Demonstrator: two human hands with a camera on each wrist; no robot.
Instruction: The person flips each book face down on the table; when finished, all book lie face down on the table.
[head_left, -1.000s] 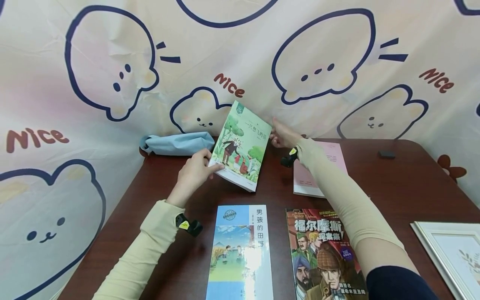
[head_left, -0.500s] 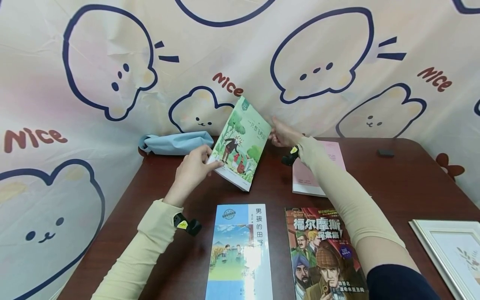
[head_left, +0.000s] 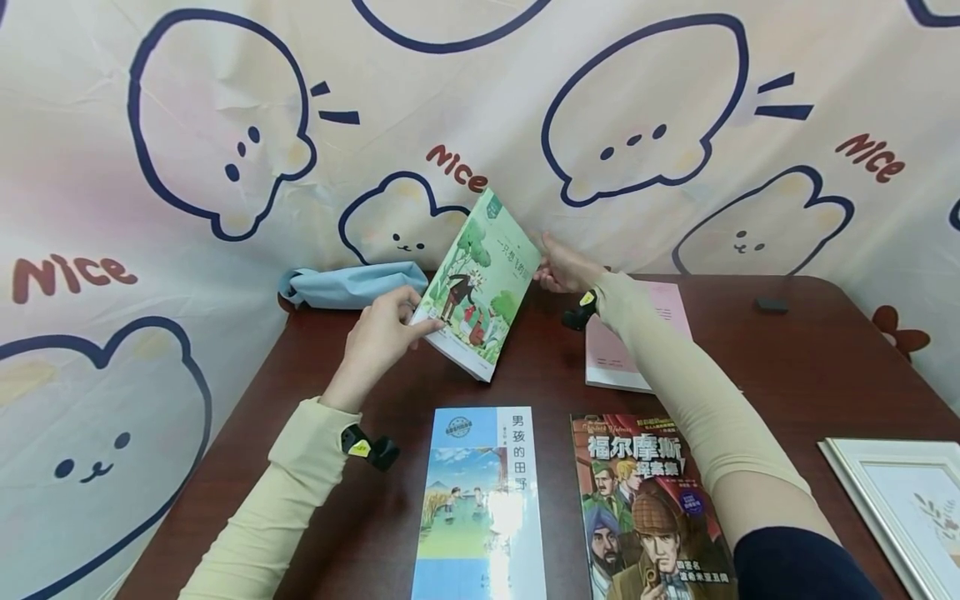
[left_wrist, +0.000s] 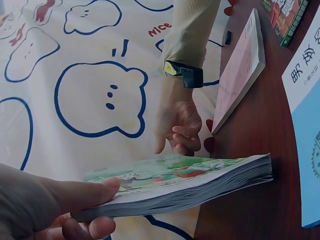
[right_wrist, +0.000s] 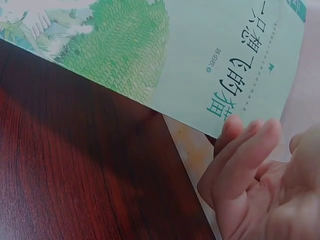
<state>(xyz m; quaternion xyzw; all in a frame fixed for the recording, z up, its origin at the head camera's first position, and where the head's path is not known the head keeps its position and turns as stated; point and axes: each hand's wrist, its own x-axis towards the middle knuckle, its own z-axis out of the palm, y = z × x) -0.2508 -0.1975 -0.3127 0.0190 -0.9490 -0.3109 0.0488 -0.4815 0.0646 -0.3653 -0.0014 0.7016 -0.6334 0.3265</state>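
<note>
A green illustrated paperback book point(head_left: 480, 287) is raised and tilted above the back of the table. My left hand point(head_left: 382, 329) pinches its lower left corner, thumb on the cover and fingers underneath, as the left wrist view shows. At the book's upper right edge is my right hand point(head_left: 567, 265), its fingers loosely bent. In the right wrist view the right fingertips point(right_wrist: 270, 131) overlap the cover point(right_wrist: 190, 65) near the title, with the thumb apart; whether they touch it cannot be told. Page edges point(left_wrist: 200, 192) face the left wrist camera.
In front lie a blue-and-white book point(head_left: 465, 500) and a dark comic-style book point(head_left: 637, 508). A pink book point(head_left: 611, 354) is partly under the right forearm. Also on the table point(head_left: 780, 375) are a light blue cloth pouch point(head_left: 352, 286), a small black block point(head_left: 771, 306) and a white frame point(head_left: 892, 500).
The green book has turned, its top rising and shifting right while its bottom corner swings left. My left hand has moved slightly left and up; the right hand has hardly moved.
</note>
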